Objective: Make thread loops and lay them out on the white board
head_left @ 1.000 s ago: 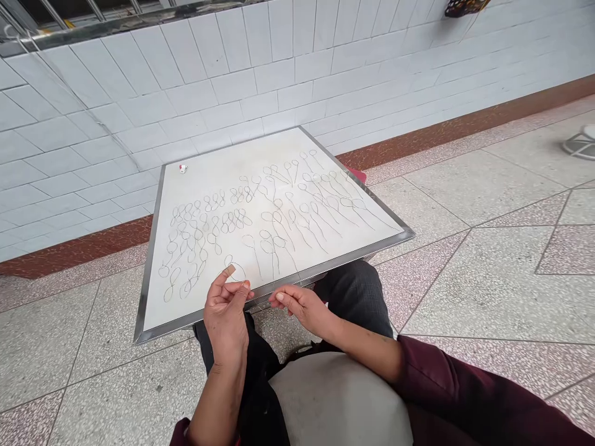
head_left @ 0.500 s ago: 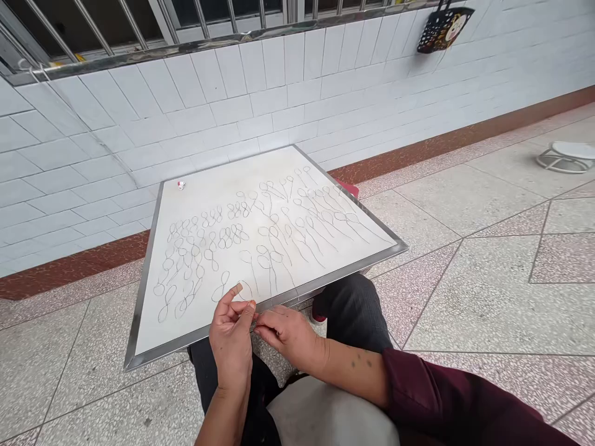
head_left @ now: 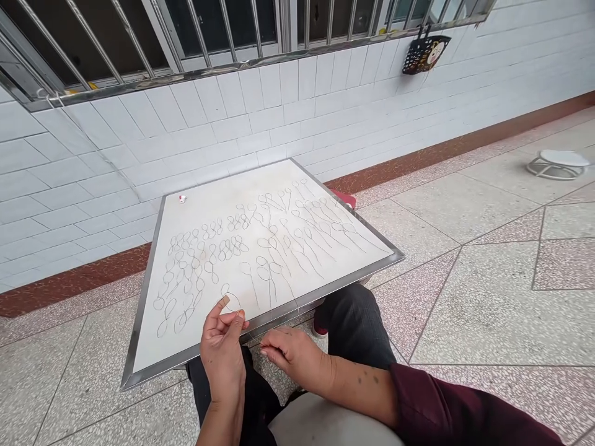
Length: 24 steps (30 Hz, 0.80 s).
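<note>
A white board [head_left: 223, 186] with a grey metal rim lies in front of me, bearing many thin dark wire loops [head_left: 263, 266], some with long straight tails, others shaped like figure eights. My left hand [head_left: 225, 347] is at the board's near edge, thumb and fingers pinched on a thin wire [head_left: 232, 296] that curves up in a loop above the fingers. Just to its right, my right hand [head_left: 297, 356] has its thumb and forefinger close together by the thin end of the wire, over the gap between my knees.
A small red and white trinket [head_left: 183, 199] sits at the board's far left corner. Behind stand a white tiled wall [head_left: 223, 136] and a barred window. A patterned bag [head_left: 425, 54] hangs at the right. A white stool [head_left: 558, 162] stands on the floor, far right.
My hands have moved apart, the left one slightly leftward and the right one slightly rightward. The view has tilted up a little, showing more of the window.
</note>
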### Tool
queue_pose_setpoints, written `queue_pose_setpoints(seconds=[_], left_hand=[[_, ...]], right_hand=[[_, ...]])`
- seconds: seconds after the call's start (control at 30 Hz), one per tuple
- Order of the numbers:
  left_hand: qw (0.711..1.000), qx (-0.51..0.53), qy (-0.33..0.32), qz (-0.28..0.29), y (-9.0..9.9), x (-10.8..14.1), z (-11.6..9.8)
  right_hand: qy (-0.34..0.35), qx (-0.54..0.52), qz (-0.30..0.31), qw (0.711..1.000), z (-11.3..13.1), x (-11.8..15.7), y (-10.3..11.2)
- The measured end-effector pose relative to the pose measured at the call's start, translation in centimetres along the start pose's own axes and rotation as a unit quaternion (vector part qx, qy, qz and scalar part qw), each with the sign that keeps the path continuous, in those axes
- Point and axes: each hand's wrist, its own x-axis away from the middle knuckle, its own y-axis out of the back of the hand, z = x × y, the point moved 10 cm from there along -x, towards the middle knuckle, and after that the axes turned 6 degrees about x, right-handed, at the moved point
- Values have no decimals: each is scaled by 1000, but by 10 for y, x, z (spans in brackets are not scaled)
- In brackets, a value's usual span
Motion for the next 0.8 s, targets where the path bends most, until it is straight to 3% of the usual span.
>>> queue_pose_setpoints(seconds=[0.17,0.3,0.63,0.8], left_hand=[[1000,3,6,-1,-2,-6,9],[999,-7,24,20,-11,-12,25],[983,-50,93,148,-80,-23,66],[973,-86,110,184,-84,-19,73]], right_hand=[[-5,54,-8,998,-5,0,3],[-36,20,-30,999,-18,-1,9],[-125,45,-66,989,-70,3,46],[-180,105,-56,976,-106,2,72]])
